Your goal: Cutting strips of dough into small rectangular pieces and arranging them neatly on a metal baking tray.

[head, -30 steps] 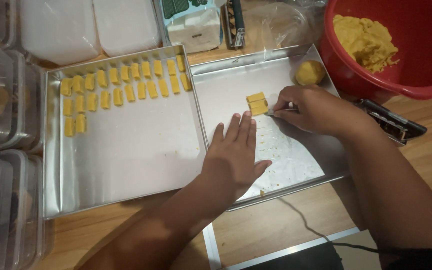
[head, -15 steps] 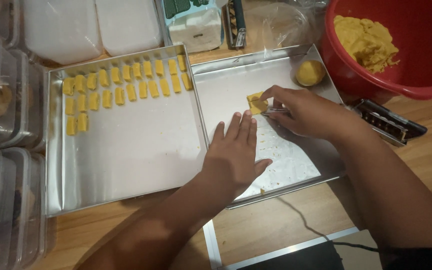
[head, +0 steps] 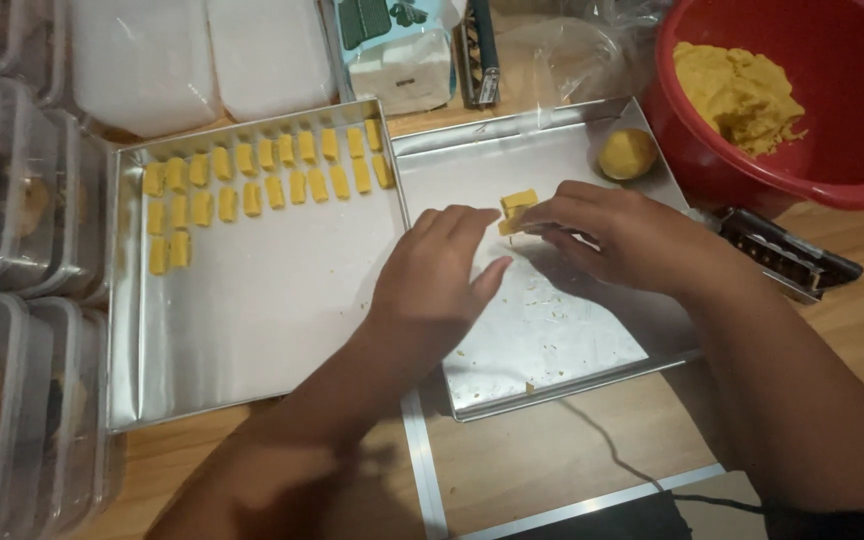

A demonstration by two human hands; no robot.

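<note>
— Wooden tabletop (head: 832,330), seen from above. What sits at the left?

— Stacked clear plastic containers (head: 2,230), then a shallow metal baking tray (head: 252,330) holding rows of small yellow dough blocks (head: 262,175).

— And the hands?

— Over a second shiny metal tray (head: 552,340), the left hand (head: 437,275) rests flat, fingers spread and released, holding nothing. Just beside it, the right hand (head: 622,235) pinches a small square yellow dough piece (head: 516,210) between its fingertips.

— Further right?

— A round ball of yellow dough (head: 625,152) lies in that tray's corner; a red plastic bowl of dough (head: 802,100) stands beyond it.
</note>
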